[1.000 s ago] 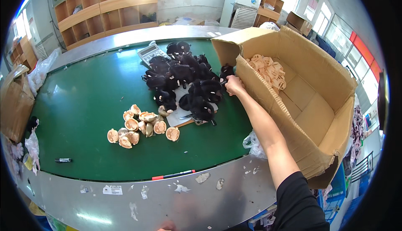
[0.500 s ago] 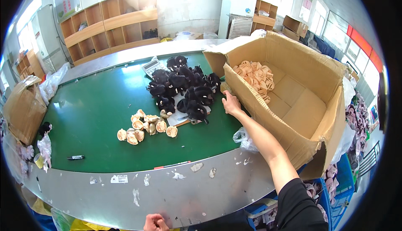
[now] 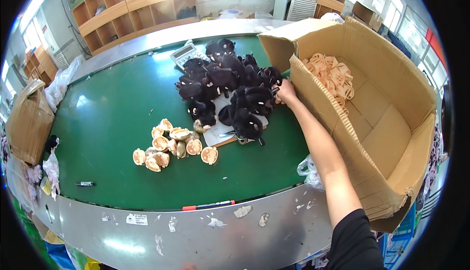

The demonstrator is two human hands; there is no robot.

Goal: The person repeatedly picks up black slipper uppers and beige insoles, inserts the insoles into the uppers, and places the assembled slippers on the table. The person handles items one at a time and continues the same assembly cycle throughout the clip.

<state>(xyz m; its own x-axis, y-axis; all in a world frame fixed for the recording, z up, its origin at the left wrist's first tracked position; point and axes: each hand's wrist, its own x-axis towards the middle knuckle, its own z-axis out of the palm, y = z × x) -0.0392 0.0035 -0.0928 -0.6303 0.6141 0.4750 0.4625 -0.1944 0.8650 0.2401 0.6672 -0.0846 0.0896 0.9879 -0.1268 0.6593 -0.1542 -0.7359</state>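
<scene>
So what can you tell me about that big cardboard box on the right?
The cardboard box is large, brown and corrugated, lying tipped with its open side up and its flaps spread. It sits at the right end of the green table, hanging past the metal edge. A pile of pale tan plastic pieces lies in its far corner; the rest looks bare. The right hand reaches the black plush toys just beside its near wall.

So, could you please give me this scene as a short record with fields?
right hand: reaching to the black plush toys, beside the cardboard box
left hand: not in view
box contents: beige plastic parts
table: green, loose beige pieces, calculator
front edge: red marker
</scene>
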